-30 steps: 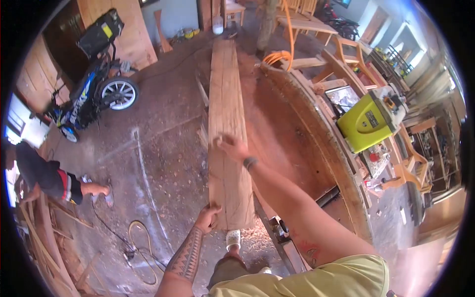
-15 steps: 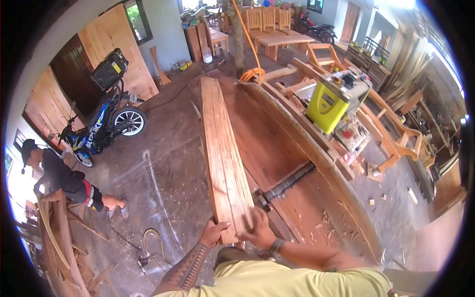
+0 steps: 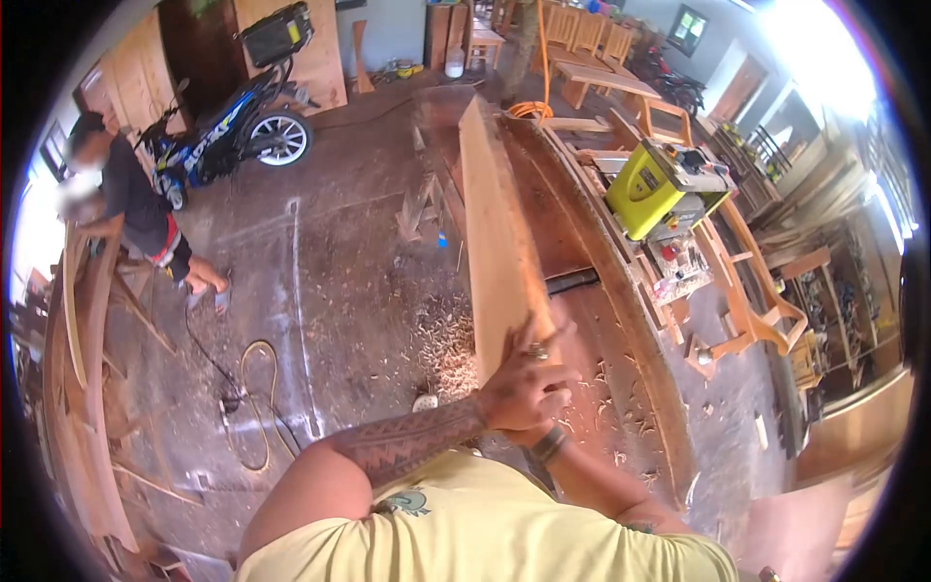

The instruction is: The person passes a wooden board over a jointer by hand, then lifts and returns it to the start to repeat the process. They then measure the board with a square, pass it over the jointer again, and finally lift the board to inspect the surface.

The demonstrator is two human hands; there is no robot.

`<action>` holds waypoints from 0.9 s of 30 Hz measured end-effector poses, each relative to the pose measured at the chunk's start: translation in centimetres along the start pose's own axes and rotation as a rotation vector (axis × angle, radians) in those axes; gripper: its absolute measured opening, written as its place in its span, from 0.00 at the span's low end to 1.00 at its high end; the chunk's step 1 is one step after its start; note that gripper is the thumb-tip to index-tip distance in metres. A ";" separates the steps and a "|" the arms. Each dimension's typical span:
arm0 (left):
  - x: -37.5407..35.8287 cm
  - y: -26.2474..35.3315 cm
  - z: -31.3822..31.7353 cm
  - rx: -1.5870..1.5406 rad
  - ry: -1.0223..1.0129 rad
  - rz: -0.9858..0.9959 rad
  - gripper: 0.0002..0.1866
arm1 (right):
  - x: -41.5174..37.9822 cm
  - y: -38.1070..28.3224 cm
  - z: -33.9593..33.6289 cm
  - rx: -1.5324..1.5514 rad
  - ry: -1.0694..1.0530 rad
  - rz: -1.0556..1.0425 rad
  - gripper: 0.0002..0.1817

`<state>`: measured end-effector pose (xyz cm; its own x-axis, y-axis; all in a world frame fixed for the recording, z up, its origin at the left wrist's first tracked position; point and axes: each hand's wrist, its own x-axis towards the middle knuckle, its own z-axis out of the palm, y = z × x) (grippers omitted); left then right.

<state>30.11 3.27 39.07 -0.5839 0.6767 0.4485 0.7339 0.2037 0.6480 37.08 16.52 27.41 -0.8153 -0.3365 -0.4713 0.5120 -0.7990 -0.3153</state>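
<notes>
A long wooden plank (image 3: 499, 252) points away from me, its pale broad face and rough right edge showing. My left hand (image 3: 522, 380), a ring on one finger, is wrapped over its near end. Crossed beneath it is my right hand (image 3: 533, 432), partly hidden, holding the same end from the right; its wristband shows. The plank lies over the left side of a large reddish-brown wooden piece (image 3: 621, 388) with a raised, curved rim and scattered shavings. Where the hands overlap, the individual fingers are hard to separate.
A green machine (image 3: 640, 194) stands on the right beside wooden frames (image 3: 752, 242). Shavings (image 3: 451, 354) and a cable (image 3: 254, 407) lie on the floor. At left, a person (image 3: 145, 209) stands by curved timber (image 3: 92, 388); a motorbike (image 3: 228, 136) is behind.
The plank has turned about its length and shifted right in view. My left hand has crossed over my right at the near end. The camera view has swung too.
</notes>
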 end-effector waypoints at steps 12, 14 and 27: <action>-0.8 -0.4 11.3 0.062 0.142 0.371 0.15 | -3.1 1.3 -5.6 0.158 -0.134 -0.061 0.32; -0.9 0.0 12.0 0.086 0.101 0.414 0.13 | -3.3 1.6 -6.0 0.177 -0.136 -0.063 0.32; 11.9 -13.3 2.3 -0.120 0.535 -0.209 0.27 | -1.8 1.7 -4.2 0.160 -0.104 -0.024 0.28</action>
<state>14.23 10.26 34.40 -0.8287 0.1738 0.5320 0.5583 0.1913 0.8073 40.50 17.86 24.24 -0.8547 -0.3593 -0.3746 0.4491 -0.8737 -0.1867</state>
